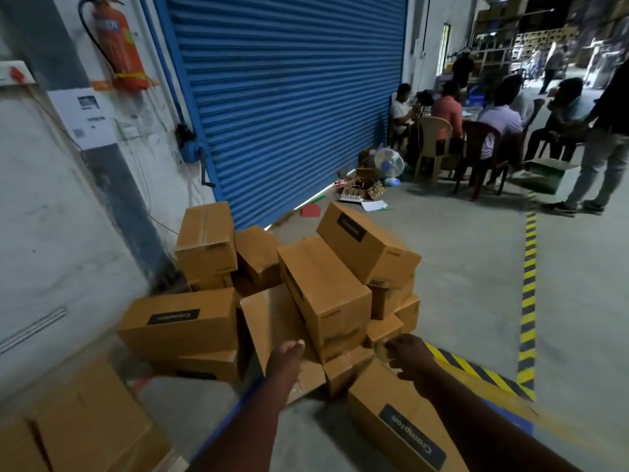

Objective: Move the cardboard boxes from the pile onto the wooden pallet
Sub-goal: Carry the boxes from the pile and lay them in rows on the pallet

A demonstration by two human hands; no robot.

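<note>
A loose pile of brown cardboard boxes (323, 291) lies on the concrete floor in front of a blue roller shutter. Some carry a black label. Both my arms stretch toward the pile from the bottom of the view. My left hand (286, 361) is held out with straight fingers just in front of a tilted box (272, 325), holding nothing. My right hand (406, 356) hovers with loosely curled fingers over a labelled box (398, 420) at the lower right, empty too. More boxes (78, 424) sit blurred at the bottom left. No wooden pallet is plainly visible.
A blue roller shutter (286, 97) closes the back. A fire extinguisher (119, 46) hangs on the left wall. Yellow-black floor tape (527, 284) runs on the right. Several people sit on chairs (432, 144) at the far right, near a small fan (388, 165).
</note>
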